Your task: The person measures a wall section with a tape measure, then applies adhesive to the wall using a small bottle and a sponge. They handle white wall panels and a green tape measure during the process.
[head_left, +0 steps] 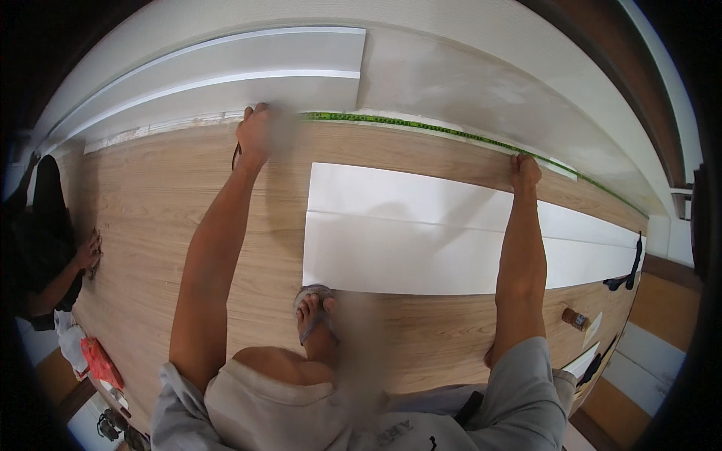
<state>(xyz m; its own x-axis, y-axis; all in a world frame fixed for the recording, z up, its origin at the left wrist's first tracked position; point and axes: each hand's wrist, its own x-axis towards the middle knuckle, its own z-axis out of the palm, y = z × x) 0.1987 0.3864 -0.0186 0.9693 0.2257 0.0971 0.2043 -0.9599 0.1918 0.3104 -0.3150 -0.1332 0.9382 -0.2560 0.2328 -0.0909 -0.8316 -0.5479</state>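
Green tape (pixel 376 119): left end apparently lost in blur beside left hand (pixel 254 131).

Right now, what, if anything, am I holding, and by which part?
Your right hand seems to hold the green measuring tape partway along its stretched length. Blur beside your left hand hides whether it grips anything.

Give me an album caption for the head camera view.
Left hand and right hand reach to a green tape measure along the wall, beyond a white panel.

Soft shadows cross the white panel (pixel 421 244); grey blurs smear the fisheye view.
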